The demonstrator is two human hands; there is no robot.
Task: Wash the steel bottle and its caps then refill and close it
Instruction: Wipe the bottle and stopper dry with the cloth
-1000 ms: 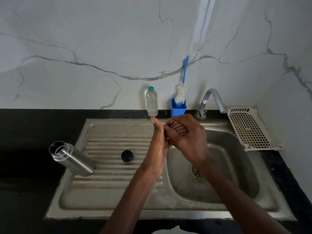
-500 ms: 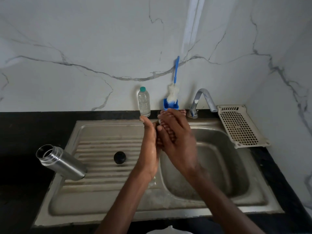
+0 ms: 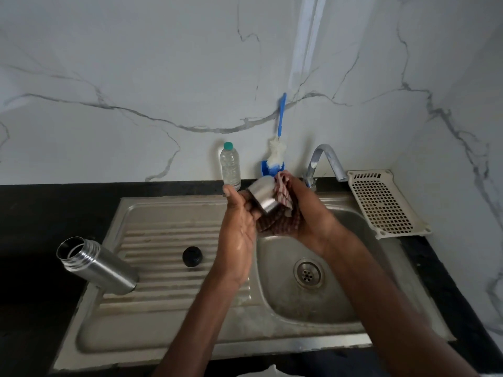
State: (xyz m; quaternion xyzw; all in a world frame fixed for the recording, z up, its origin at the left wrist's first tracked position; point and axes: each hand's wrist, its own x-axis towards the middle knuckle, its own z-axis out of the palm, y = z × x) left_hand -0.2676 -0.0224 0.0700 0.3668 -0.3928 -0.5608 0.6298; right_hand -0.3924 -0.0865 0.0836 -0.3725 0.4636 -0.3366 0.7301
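Over the sink basin [image 3: 353,306], my left hand [image 3: 239,227] holds the steel outer cap [image 3: 262,195] from below, its fingers curled under it. My right hand [image 3: 304,213] grips a red-and-white checked cloth [image 3: 283,197] pressed against the cap's right side. The open steel bottle [image 3: 98,266] lies on its side at the left edge of the drainboard, mouth to the left. A small black inner cap [image 3: 192,256] sits on the ribbed drainboard [image 3: 163,240].
A chrome tap [image 3: 325,164] stands behind the basin. A clear plastic bottle with a green cap [image 3: 230,166] and a blue bottle brush in a blue holder [image 3: 275,156] stand against the marble wall. A cream perforated tray [image 3: 383,205] lies on the black counter at right.
My hands have parted a little, and the steel cap now shows between them with the cloth at its side. The camera view shifted; bottle and black cap lie where they were.
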